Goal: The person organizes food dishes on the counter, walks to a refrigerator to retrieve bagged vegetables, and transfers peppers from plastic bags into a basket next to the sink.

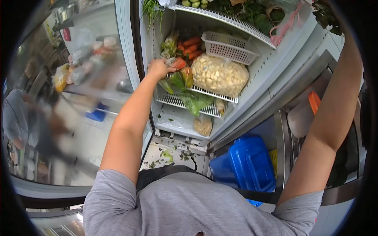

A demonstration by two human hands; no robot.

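My left hand [158, 69] reaches into the open glass-door fridge, its fingers closed on a clear plastic bag [170, 61] beside a red tomato [179, 63]. Just below it lie green peppers [177, 80] and a bag of yellow-red produce [187, 76]. Carrots [191, 48] are heaped behind, next to a pale green vegetable [169, 45]. To the right sits a big bag of peeled garlic cloves [218, 74]. A green plastic bag [195, 102] hangs over the shelf edge. My right arm stretches up to the right; its hand is outside the picture, near dark leafy greens [327, 16].
The swung-open glass door [136, 47] stands left, reflecting the room. A white basket [230, 49] sits behind the garlic. Leafy vegetables fill the upper shelf [224, 17]. Below are a small bag [202, 125], scattered leaf scraps [167, 156] and a blue lidded bin [252, 163].
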